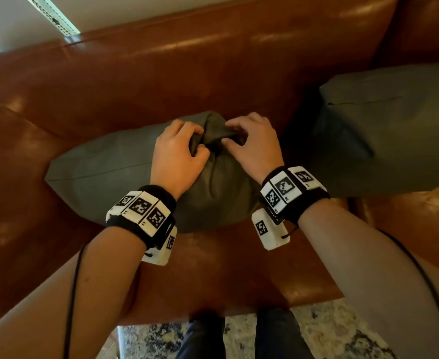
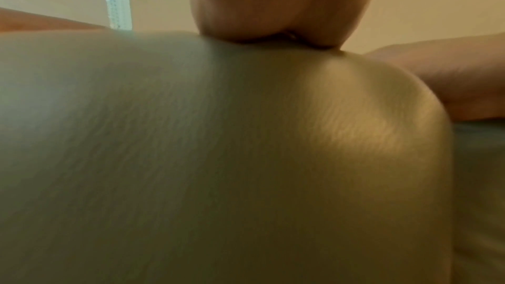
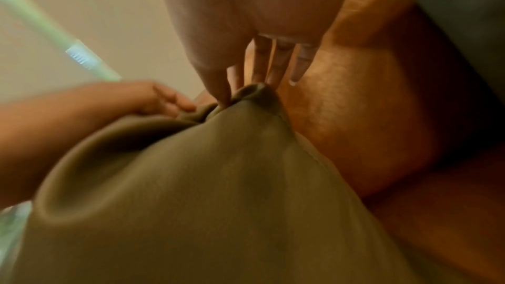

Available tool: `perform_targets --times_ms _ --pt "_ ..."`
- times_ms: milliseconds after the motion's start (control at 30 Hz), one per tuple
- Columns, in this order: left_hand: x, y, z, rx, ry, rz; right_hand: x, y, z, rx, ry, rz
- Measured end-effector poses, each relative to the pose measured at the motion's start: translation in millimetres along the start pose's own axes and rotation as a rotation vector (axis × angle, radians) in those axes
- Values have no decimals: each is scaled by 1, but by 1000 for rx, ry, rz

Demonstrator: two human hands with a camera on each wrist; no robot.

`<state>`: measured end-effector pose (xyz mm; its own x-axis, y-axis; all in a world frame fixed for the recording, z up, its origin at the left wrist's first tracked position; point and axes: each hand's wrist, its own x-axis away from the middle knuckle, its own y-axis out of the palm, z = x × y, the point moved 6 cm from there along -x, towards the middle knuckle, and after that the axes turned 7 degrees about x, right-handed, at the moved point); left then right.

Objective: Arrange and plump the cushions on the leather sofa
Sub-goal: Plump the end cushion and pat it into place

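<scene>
Brown leather sofa (image 1: 161, 73): we are pinching the bunched top of a green cushion (image 1: 104, 167) lying on its seat, left hand (image 1: 177, 151) and right hand (image 1: 252, 143) both gripping fabric; another cushion (image 1: 384, 125) is resting nearby.

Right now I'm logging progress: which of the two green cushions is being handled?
The middle cushion, lying on the sofa seat: both the left hand and right hand pinch its bunched fabric. The other cushion, at the right, is untouched.
</scene>
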<state>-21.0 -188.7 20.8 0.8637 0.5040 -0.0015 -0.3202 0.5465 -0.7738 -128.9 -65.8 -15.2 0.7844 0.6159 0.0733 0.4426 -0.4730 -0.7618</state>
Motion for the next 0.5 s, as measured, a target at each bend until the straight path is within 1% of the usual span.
perform_targets --times_ms 67,100,200,233,300,400,500 --pt "-5 -1 5 -67 -15 -26 -4 3 -8 123 -73 -56" --pt "-8 0 10 -123 -11 -53 -6 5 -9 150 -82 -67" --pt "-24 6 22 -349 -2 -201 -9 6 -11 155 -106 -68" --pt "-29 7 25 -381 -3 -233 -8 6 -11 154 -119 -70" --pt "-40 3 26 -347 -13 -240 -8 4 -7 143 -123 -63" --pt "-47 -10 15 -212 -146 -179 -4 1 2 94 -80 -41" --pt "-49 -15 4 -122 -249 -137 -1 0 -4 127 -127 -18"
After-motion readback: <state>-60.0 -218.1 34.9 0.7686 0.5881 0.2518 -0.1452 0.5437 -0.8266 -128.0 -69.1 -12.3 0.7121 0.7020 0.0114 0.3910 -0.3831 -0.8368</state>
